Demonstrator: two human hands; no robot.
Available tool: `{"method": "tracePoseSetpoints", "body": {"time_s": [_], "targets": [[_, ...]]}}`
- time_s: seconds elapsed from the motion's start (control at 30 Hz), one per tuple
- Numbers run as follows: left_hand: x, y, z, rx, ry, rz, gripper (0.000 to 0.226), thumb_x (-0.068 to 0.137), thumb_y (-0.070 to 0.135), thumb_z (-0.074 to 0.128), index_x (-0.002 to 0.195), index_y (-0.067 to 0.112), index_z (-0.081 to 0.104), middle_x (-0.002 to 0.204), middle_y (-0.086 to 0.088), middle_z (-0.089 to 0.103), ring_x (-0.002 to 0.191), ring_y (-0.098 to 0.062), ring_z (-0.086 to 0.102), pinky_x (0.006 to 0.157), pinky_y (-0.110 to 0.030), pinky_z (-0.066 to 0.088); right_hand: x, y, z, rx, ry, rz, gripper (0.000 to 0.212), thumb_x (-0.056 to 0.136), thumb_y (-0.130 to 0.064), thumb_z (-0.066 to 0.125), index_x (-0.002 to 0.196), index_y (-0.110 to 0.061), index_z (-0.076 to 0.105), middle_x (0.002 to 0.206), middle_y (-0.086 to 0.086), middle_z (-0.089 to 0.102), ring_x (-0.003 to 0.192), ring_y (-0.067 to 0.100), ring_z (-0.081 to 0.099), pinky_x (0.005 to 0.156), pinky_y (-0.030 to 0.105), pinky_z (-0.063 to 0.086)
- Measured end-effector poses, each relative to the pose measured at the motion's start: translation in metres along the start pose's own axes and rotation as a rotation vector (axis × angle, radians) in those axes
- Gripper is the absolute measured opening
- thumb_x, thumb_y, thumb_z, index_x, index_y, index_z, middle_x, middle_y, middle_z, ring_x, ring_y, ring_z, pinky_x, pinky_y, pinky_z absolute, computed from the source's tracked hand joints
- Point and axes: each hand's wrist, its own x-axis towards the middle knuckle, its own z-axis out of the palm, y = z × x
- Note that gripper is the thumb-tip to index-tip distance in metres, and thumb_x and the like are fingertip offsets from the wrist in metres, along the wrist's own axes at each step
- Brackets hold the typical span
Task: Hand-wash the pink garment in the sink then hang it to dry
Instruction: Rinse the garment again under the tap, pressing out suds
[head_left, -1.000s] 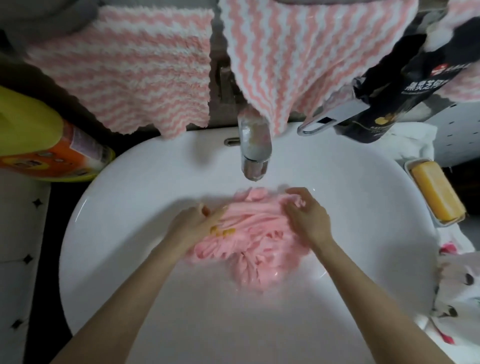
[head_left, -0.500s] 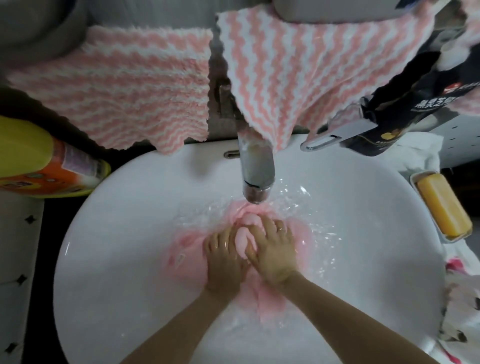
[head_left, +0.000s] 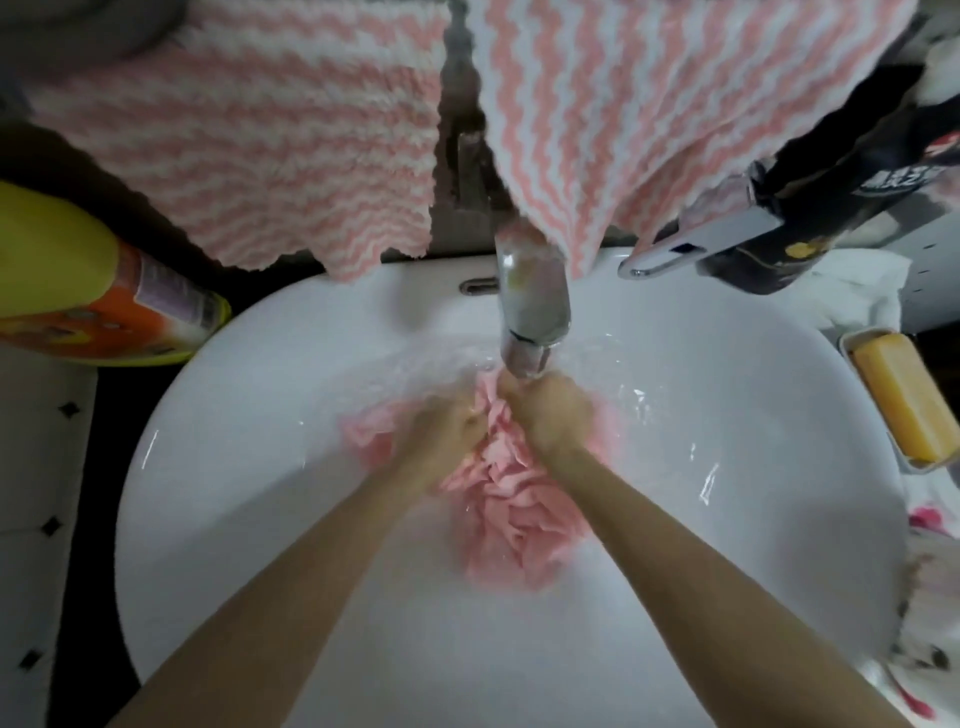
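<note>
Head view: the garment (head_left: 514, 519) is bunched in wet folds at the centre of the sink (head_left: 727, 597), just below the tap (head_left: 532, 306). It is gripped by both hands, set side by side. The left hand (head_left: 447, 431) is curled into the folds, and the right hand (head_left: 550, 415) is clenched on the cloth right under the spout. Rippled water is seen around them. Soap (head_left: 904, 395) is seen at the right edge and a bottle (head_left: 78, 291) at the left.

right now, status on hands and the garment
Left hand and right hand both gripping pink garment. Garment bunched in sink under faucet, water rippling. Nothing in the way.
</note>
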Motion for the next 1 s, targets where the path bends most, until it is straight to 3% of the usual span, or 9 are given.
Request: {"method": "tracePoseSetpoints", "body": {"time_s": [0.07,0.17,0.27,0.33,0.4,0.6,0.73,0.9,1.0], "targets": [[-0.004,-0.006,-0.014,-0.136,-0.019,0.066,0.022,0.094,0.029,0.054,0.092,0.007,0.059,0.087,-0.008,0.069,0.086,-0.024,0.065,0.066,-0.027,0.040,-0.003,0.006,-0.019,0.273,-0.037,0.122,0.039,0.087,-0.043,0.055,0.056,-0.021,0.049,0.059,-0.001,0.052,0.065,0.024,0.054,0.053,0.027,0.033],[-0.036,-0.010,-0.033,-0.077,0.047,0.166,0.040,0.082,0.049,0.064,0.111,0.024,0.056,0.090,0.009,0.064,0.082,-0.016,0.062,0.071,-0.029,0.048,-0.035,0.025,-0.043,0.177,0.066,-0.031,0.032,0.083,-0.046,0.059,0.062,-0.021,0.056,0.062,-0.005,0.052,0.065,0.020,0.051,0.055,0.028,0.036],[-0.066,-0.029,-0.019,0.313,0.208,0.385,0.065,0.064,0.070,0.055,0.114,0.029,0.057,0.108,0.001,0.053,0.099,-0.023,0.050,0.085,-0.040,0.045,-0.071,0.054,-0.041,-0.149,0.113,-0.340,0.048,0.068,-0.060,0.051,0.109,-0.039,0.062,0.118,-0.003,0.060,0.108,0.029,0.054,0.085,0.041,0.045],[-0.076,-0.039,0.010,0.385,0.204,0.441,0.085,0.058,0.077,0.053,0.125,0.026,0.048,0.130,-0.008,0.043,0.120,-0.031,0.043,0.100,-0.052,0.033,-0.086,0.071,-0.019,-0.260,0.015,-0.423,0.075,0.062,-0.063,0.054,0.134,-0.047,0.040,0.152,0.001,0.032,0.135,0.038,0.035,0.100,0.059,0.037],[-0.080,-0.040,0.039,0.406,0.162,0.437,0.103,0.059,0.079,0.050,0.138,0.016,0.035,0.147,-0.015,0.034,0.136,-0.032,0.031,0.105,-0.058,0.027,-0.091,0.077,0.004,-0.311,-0.044,-0.495,0.092,0.059,-0.060,0.061,0.143,-0.042,0.029,0.159,0.005,0.014,0.140,0.041,0.027,0.098,0.067,0.035],[-0.063,-0.037,0.060,0.442,0.267,0.371,0.092,0.075,0.073,0.040,0.136,0.004,0.038,0.141,-0.012,0.043,0.128,-0.029,0.038,0.103,-0.056,0.030,-0.078,0.066,0.025,-0.509,0.034,-0.491,0.104,0.042,-0.052,0.073,0.138,-0.032,0.040,0.139,0.011,0.043,0.112,0.043,0.054,0.092,0.069,0.038],[-0.052,-0.036,0.068,0.418,0.375,0.334,0.078,0.087,0.064,0.023,0.132,0.002,0.043,0.126,-0.019,0.058,0.113,-0.037,0.053,0.098,-0.049,0.037,-0.059,0.064,0.029,-0.511,0.160,-0.548,0.104,0.034,-0.044,0.078,0.130,-0.028,0.043,0.118,0.012,0.059,0.097,0.034,0.051,0.085,0.051,0.050],[-0.031,-0.031,0.062,0.401,0.499,0.376,0.060,0.083,0.051,0.041,0.117,0.003,0.049,0.110,-0.015,0.052,0.096,-0.032,0.055,0.085,-0.042,0.041,-0.032,0.056,0.024,-0.467,0.119,-0.581,0.093,0.030,-0.037,0.077,0.117,-0.025,0.046,0.088,0.008,0.066,0.073,0.030,0.065,0.058,0.034,0.055],[-0.025,-0.029,0.053,0.312,0.392,0.379,0.054,0.081,0.050,0.054,0.110,0.006,0.057,0.095,-0.010,0.059,0.084,-0.029,0.057,0.076,-0.038,0.044,-0.017,0.049,0.018,-0.479,0.122,-0.613,0.066,0.042,-0.039,0.057,0.106,-0.027,0.047,0.080,0.001,0.065,0.060,0.025,0.063,0.045,0.029,0.048]]}}
